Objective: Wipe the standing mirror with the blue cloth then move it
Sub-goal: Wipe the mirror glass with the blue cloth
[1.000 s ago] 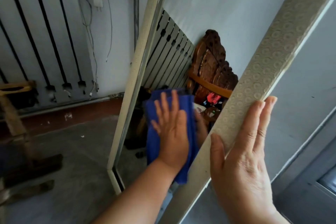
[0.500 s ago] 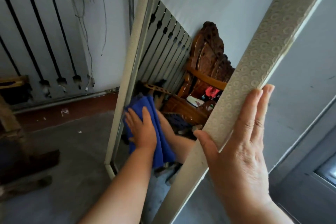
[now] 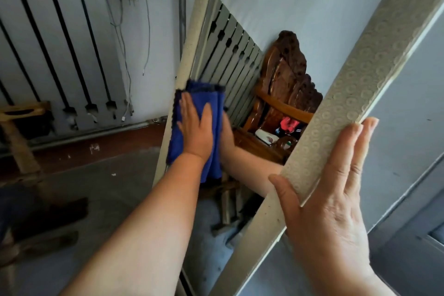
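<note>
Here, left hand [image 3: 195, 127], grip spread, presses blue cloth [image 3: 201, 91] on standing mirror [image 3: 276, 7]; right hand [image 3: 336, 199], likewise spread, braces it.

No words, numbers or signs can be read anywhere. Marks on the small white thing [image 3: 266, 138] shown in the mirror [image 3: 276, 7] are too blurred to be made out.

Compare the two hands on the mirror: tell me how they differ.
The left hand presses the blue cloth flat against the mirror's left rail; the right hand touches the right rail bare. The left hand sits farther from the camera, the right hand nearer. Both have straight fingers.
</note>
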Tool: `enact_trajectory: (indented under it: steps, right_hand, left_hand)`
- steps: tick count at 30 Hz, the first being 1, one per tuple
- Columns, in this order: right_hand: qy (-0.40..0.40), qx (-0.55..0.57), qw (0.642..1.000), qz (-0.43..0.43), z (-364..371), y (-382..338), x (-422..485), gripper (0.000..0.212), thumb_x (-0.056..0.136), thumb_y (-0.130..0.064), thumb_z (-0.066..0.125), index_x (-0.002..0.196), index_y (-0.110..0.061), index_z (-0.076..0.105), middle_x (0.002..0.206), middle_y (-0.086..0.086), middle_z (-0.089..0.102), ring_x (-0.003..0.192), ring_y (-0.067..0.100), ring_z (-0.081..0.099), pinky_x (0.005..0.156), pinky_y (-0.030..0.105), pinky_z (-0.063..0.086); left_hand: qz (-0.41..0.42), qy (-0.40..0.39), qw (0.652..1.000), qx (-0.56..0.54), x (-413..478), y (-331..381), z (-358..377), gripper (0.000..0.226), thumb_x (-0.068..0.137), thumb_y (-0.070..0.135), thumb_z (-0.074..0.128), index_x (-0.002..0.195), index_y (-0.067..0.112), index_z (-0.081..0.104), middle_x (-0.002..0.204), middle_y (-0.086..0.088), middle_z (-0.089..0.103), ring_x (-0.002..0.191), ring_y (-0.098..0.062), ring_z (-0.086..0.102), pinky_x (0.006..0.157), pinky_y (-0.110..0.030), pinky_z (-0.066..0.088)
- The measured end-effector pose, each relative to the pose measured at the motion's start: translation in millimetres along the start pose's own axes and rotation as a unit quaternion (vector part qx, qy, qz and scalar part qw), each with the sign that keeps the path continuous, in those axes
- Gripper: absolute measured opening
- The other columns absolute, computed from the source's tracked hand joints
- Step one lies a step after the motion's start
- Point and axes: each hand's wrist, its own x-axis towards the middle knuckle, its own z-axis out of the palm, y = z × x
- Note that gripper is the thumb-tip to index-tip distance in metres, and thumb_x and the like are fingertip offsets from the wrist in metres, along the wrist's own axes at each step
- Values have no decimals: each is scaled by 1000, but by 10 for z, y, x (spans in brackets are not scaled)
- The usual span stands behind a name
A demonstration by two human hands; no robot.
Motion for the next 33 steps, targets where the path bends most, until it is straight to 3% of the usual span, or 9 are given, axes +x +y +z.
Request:
enact_trajectory:
  steps: [5,9,11,14,17,21,26,28,33]
  right_hand:
    - [-5,14,1000,14,2,-42,36,117,79,-37,74,151,-25,-18,158,-7,-19,149,18,-4,109,56,34]
    - [-16,16,1000,14,-28,-66,20,113,80,-34,73,151,-23,-15,157,-7,-19,149,18,-6,113,52,30]
    - [-14,23,1000,14,-43,-69,2,107,84,-31,69,151,-22,-13,158,-5,-18,149,16,-6,114,50,29]
    - [-5,39,999,5,-34,-49,-9,91,92,-23,59,152,-16,-8,159,0,-14,149,18,-4,113,51,29]
    - [-5,42,999,-8,-31,-18,-3,83,96,-15,54,152,-11,-6,159,4,-13,149,24,-2,113,53,28]
    - [-7,38,999,-7,-37,-1,-6,84,95,-17,55,152,-16,-7,159,0,-14,150,23,-2,113,53,28]
    - [-7,39,999,-4,-49,-28,-13,89,95,-16,57,152,-21,-11,159,-4,-16,150,23,-1,110,54,32]
    - [-8,46,999,-6,-42,-38,-12,86,96,-12,54,152,-19,-10,159,-3,-15,149,23,-1,111,54,31]
    - [-20,53,998,3,-46,-26,-7,82,96,-14,46,151,-25,-13,159,-6,-21,149,18,-3,109,54,34]
  left_hand:
    - [-208,14,978,-11,-693,-741,-10,73,93,61,25,154,28,2,164,3,0,150,-21,-3,118,-54,-2]
    - [-320,-12,947,-9,-1250,-722,-59,63,96,61,23,152,39,2,164,-4,-4,150,-27,-2,117,-55,2]
    - [-271,-29,962,-9,-1310,-371,-13,59,98,58,22,149,45,-5,163,-3,-9,150,-25,-8,117,-57,-1]
    - [6,-69,997,21,-1234,388,144,59,90,68,18,137,61,-17,161,8,-18,147,-16,-21,112,-59,-12]
    - [200,-84,976,14,-1033,872,197,72,87,68,27,146,51,-12,162,13,-12,147,-11,-21,107,-52,-18]
    - [121,-63,989,62,-1002,464,100,91,80,72,27,152,30,-9,162,7,-15,147,-14,-21,113,-56,-13]
    - [-115,-96,988,30,-1507,-265,-100,70,90,67,25,139,45,-18,158,10,-24,145,-12,-24,115,-62,-3]
    - [-81,-103,991,35,-1606,-142,-42,66,90,70,23,135,53,-21,156,15,-27,144,-10,-26,116,-61,-8]
    - [190,-109,975,47,-1100,565,135,71,87,72,25,142,56,-15,159,17,-21,144,-7,-27,108,-48,-20]
